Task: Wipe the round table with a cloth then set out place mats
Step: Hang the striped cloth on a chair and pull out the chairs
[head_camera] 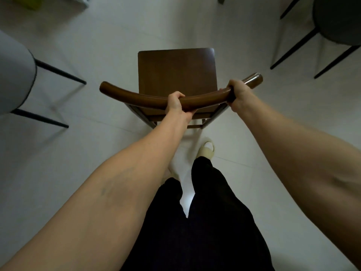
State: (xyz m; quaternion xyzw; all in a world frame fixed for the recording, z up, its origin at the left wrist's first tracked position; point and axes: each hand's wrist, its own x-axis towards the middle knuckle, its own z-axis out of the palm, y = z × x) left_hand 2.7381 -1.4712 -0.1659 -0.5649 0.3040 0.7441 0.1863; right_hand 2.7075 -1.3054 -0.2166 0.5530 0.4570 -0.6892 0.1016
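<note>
A brown wooden chair [175,69] stands on the pale floor right in front of me, seen from above. Its curved top rail [132,95] runs from left to right. My left hand [175,103] grips the rail near its middle, fingers curled over it. My right hand [239,92] grips the rail close to its right end. No round table, cloth or place mats are in view.
A grey upholstered chair with black legs [17,75] stands at the left. Another dark chair with thin black legs [336,22] stands at the upper right. My dark trousers and a light slipper [207,148] are below the wooden chair. A pale object lies at the top left corner.
</note>
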